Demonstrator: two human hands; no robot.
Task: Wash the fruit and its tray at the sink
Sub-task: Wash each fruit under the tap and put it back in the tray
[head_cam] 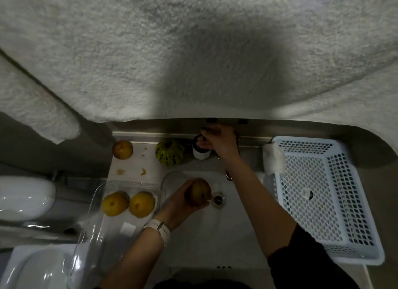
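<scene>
My left hand (185,199) holds a brownish-yellow round fruit (200,190) over the white sink basin (215,235), just left of the drain (218,199). My right hand (219,141) reaches to the back of the sink and rests on the tap handle; its fingers are closed around it. A clear plastic tray (101,230) sits on the left edge of the sink with two yellow fruits (115,203) (142,204) in it. Another brownish fruit (122,149) lies on the ledge at the back left.
A green striped squash (170,152) and a white bottle (201,154) stand on the back ledge. A pale perforated basket (323,191) sits to the right of the sink. A toilet (23,198) is at the left. A fuzzy white towel (193,51) hangs above.
</scene>
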